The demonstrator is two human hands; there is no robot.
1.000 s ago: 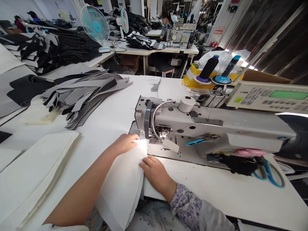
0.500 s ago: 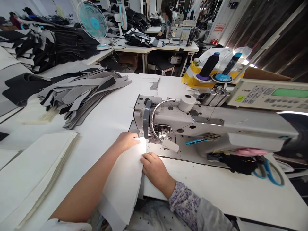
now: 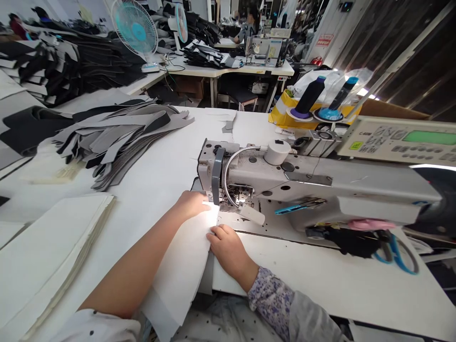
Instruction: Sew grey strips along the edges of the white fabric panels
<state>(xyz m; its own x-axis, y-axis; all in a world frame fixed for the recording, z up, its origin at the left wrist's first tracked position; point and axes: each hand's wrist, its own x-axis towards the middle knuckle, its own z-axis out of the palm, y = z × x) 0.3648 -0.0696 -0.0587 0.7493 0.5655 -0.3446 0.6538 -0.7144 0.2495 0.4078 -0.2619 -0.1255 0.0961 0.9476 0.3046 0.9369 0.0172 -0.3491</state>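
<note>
A long white sheet of material (image 3: 180, 256), with a grey layer showing beneath it, runs from my lap up to the head of a sewing machine (image 3: 235, 166). At its upper left edge, close to the lit needle area, my left hand (image 3: 190, 205) grips the sheet with thumb and fingers close together; the machine head partly hides the fingertips. My right hand (image 3: 230, 249) is lower, at the sheet's right edge, with curled fingers closed on it. The needle and presser foot are hard to make out behind the guard and lamp.
A stack of white sheets (image 3: 53, 266) lies left, with a heap of grey and black strips (image 3: 121, 133) behind it. Blue tweezers (image 3: 297, 207) and blue-handled scissors (image 3: 399, 254) lie right. Thread cones (image 3: 309, 97) and a control panel (image 3: 399, 142) stand behind the machine.
The white sheet has slid slightly upward toward the machine head. My left hand has shifted slightly with it, and my right hand has barely moved along the edge.
</note>
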